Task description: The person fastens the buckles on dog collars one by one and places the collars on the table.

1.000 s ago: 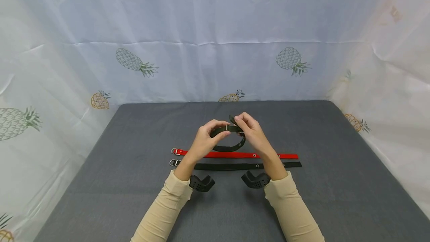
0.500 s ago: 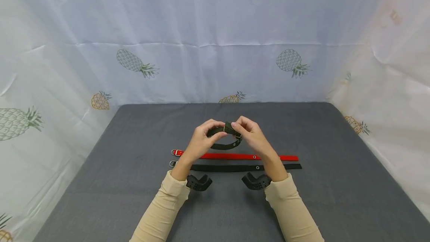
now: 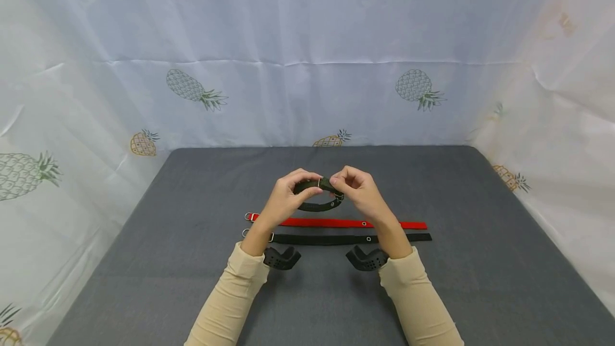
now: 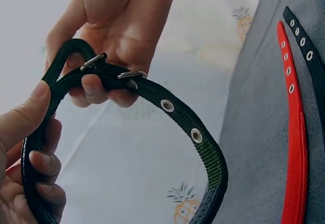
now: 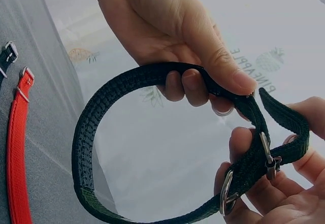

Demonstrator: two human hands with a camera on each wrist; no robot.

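raised strap tail [image 5: 280, 112] now lowered, left grip [image 3: 286, 195] shifted slightly left

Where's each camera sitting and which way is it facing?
Head: on the head, facing forward and down at the table; left hand, right hand and sleeves show.
Left wrist: worn there, facing the dark collar; left hand lower left, right hand above.
Right wrist: worn there, facing the collar; left hand above, right hand lower right.
Both wrist views share the collar and red strap.

On your grey table [image 3: 480, 282], a red strap [image 3: 326, 223] lies roughly parallel to the far edge; just beside it, farther from that edge, lies your black strap [image 3: 317, 240].
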